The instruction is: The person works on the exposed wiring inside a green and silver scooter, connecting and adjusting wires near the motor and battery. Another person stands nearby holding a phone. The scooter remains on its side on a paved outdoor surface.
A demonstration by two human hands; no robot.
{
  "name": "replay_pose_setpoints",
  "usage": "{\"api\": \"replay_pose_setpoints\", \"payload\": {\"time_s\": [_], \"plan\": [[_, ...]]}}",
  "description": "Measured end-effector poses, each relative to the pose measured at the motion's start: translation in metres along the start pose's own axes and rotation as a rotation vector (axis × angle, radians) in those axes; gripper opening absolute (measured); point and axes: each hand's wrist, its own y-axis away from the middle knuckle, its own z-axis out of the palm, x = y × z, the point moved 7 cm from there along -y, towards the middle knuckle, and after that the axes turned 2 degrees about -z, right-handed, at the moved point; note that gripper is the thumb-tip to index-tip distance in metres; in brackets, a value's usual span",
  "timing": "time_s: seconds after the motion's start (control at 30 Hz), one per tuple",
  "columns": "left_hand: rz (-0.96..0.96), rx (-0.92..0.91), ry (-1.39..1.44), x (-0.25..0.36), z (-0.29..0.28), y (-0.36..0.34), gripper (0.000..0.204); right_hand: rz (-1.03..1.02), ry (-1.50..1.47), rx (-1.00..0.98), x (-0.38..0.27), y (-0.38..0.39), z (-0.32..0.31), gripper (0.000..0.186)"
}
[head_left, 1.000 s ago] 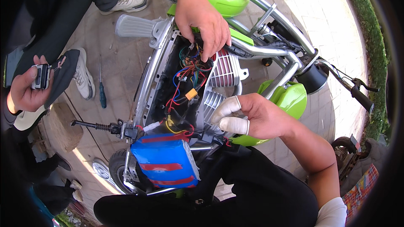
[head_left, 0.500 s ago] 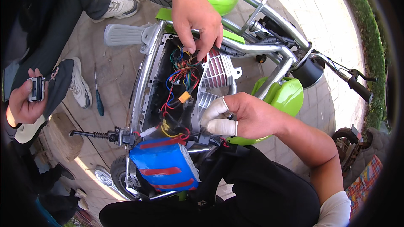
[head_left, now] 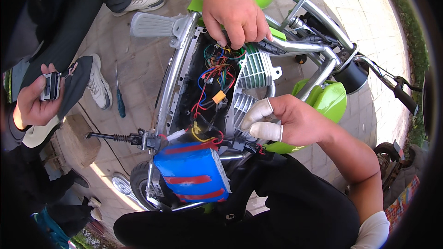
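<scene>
My right hand (head_left: 288,122), with white covers on thumb and forefinger, hovers by the silver finned engine (head_left: 243,106) of a small motorbike lying on its side. Its thumb and forefinger curl close together; anything between them cannot be made out. My left hand is out of view. From the top, a co-worker's hand (head_left: 237,14) reaches with bent fingers into coloured wires (head_left: 221,60) in an open black compartment (head_left: 182,106). A yellow connector (head_left: 218,97) lies among the wires. Below rests a blue wrapped block (head_left: 189,174) with red tape, apparently a battery pack.
At left, another hand (head_left: 34,108) holds a small key fob (head_left: 50,86). A screwdriver (head_left: 120,103) lies on the paving near white shoes (head_left: 99,83). A kickstand (head_left: 115,137) sticks out left, beside a log (head_left: 79,140). Handlebar (head_left: 404,97) and green fuel tank (head_left: 320,103) are at right.
The whole view has shifted, so things appear slightly farther right and higher. The co-worker's fingers have drawn in more over the wires. My right hand keeps its pose by the engine.
</scene>
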Motion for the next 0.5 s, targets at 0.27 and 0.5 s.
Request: {"api": "replay_pose_setpoints", "payload": {"time_s": [0.27, 0.5], "plan": [[0.101, 0.011, 0.066, -0.001, -0.002, 0.001, 0.042, -0.019, 0.029, -0.014, -0.001, -0.002, 0.000, 0.019], [0.059, -0.009, 0.112, -0.001, -0.002, 0.002, 0.042, -0.102, 0.083, 0.029, 0.000, -0.013, -0.007, 0.017]]}}
